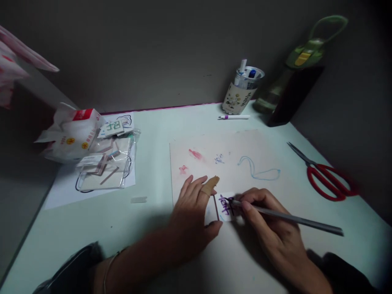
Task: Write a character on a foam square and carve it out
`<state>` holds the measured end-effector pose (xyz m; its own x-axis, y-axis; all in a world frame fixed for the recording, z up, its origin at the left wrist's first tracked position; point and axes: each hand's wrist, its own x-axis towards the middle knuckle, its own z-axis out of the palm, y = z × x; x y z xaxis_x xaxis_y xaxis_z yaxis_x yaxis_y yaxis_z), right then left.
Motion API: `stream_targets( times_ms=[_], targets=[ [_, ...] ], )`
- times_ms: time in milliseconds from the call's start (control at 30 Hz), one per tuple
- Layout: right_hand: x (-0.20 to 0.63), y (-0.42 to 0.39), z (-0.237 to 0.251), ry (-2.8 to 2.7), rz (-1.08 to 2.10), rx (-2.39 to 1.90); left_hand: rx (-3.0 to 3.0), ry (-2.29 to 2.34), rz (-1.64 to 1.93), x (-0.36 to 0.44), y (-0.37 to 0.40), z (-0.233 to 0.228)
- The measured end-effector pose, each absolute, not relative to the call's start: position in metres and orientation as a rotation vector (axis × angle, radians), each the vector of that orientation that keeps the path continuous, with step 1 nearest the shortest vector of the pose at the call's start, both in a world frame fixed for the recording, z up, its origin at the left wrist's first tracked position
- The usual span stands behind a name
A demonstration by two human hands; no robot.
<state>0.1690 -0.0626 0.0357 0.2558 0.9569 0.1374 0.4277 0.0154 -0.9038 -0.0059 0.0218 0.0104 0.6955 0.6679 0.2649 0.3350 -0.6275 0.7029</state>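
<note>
My right hand [272, 228] is closed around a slim grey pencil [300, 220], its dark tip on a small white card [226, 216] with a purple character. My left hand [196, 208] has a tan bandage [210, 186] on the index finger. Its thumb and index finger hold the two ends of a small pale block [210, 210] with a brown edge, right beside the card. Part of that block is hidden under the hand. Beneath both lies a large pale board [202, 167] marked with red and blue drawings.
Red-handled scissors [324, 179] lie at the right. A pen cup [240, 92], a white pen [235, 117] and a green bottle [284, 81] are at the back. On the left are a plastic bag [73, 134], a clear packet of pieces [107, 167] and a small translucent strip [139, 199].
</note>
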Motion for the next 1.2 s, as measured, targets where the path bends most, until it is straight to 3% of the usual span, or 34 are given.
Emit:
stream_targets(
  times_ms=[1200],
  targets=[
    [0.169,-0.057,0.043,-1.287,0.708,-1.655,2.249,0.669,0.685,-0.012,0.027,0.006]
  ],
)
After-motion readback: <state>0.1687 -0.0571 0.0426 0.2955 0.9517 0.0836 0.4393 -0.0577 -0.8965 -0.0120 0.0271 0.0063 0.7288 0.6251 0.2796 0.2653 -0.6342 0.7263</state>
